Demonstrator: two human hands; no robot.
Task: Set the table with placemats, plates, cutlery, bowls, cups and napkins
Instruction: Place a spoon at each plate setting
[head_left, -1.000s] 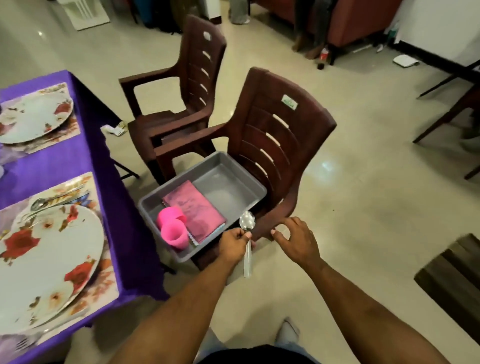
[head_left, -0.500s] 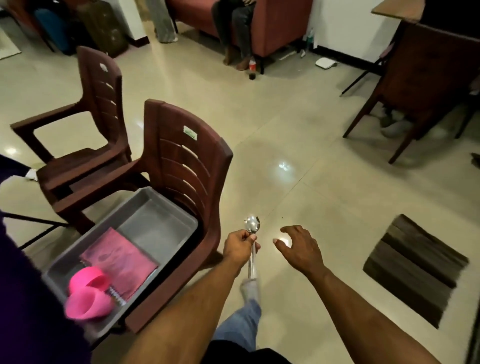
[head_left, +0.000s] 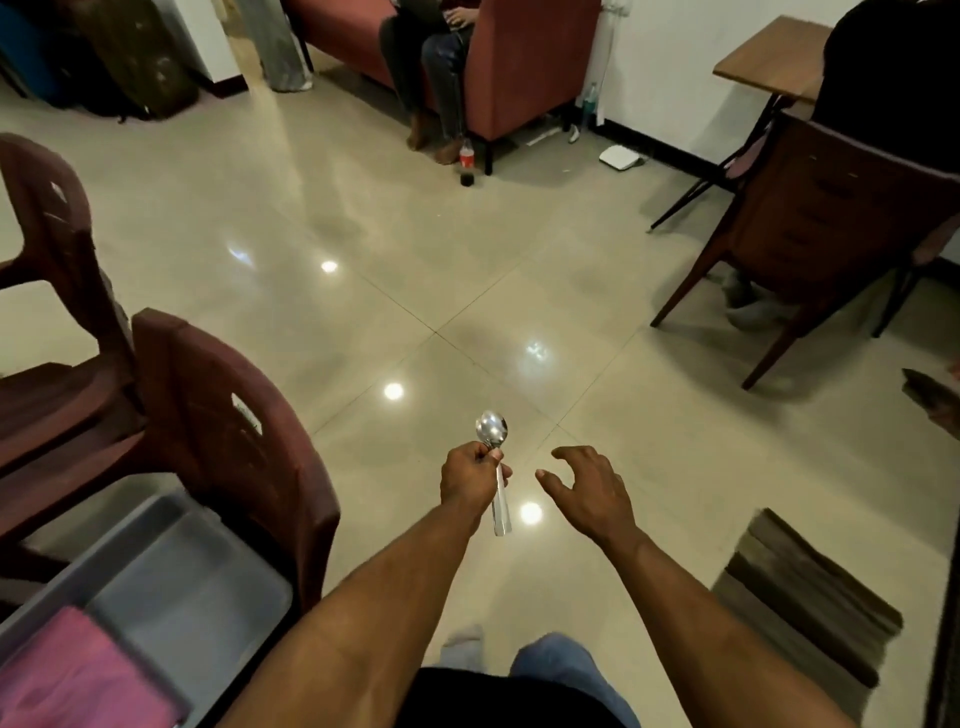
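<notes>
My left hand (head_left: 470, 480) grips a steel spoon (head_left: 493, 436) upright, bowl up, handle sticking out below the fist, over bare floor. My right hand (head_left: 587, 486) hovers just to its right, fingers loosely spread and holding nothing. At the bottom left a grey tray (head_left: 197, 587) rests on the seat of a brown plastic chair (head_left: 228, 436), with a pink napkin (head_left: 78, 675) lying in it. The table itself is out of view.
A second brown plastic chair (head_left: 47, 249) stands at the far left. A wooden chair (head_left: 821, 228) with a seated person is at the right, a red sofa (head_left: 498, 62) with another person at the back. A dark doormat (head_left: 810, 597) lies lower right. A bottle (head_left: 466, 166) stands on the tiled floor.
The view has swung right, away from the purple table and the tray's pink cups. Both hands moved off the chair and over open floor, the left still holding the spoon.
</notes>
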